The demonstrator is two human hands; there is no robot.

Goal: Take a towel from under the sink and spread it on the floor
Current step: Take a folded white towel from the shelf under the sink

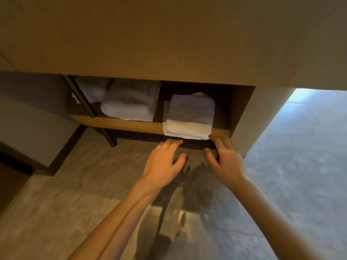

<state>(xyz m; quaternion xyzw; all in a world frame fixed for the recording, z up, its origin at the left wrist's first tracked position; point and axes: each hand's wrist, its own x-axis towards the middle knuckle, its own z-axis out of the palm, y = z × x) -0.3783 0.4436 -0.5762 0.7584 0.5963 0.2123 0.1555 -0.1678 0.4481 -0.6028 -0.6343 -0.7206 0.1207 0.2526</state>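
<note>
A folded white towel lies on the wooden shelf under the counter, in the right compartment, its front edge hanging a little over the shelf's lip. My left hand hovers just below and in front of the towel's left corner, fingers spread, holding nothing. My right hand is beside it, fingertips reaching the towel's lower right corner at the shelf edge, palm turned inward, holding nothing.
A second folded white towel and a third one lie further left on the shelf. A dark metal leg slants down to the grey tiled floor. The counter's front panel overhangs the shelf. A side wall closes the right.
</note>
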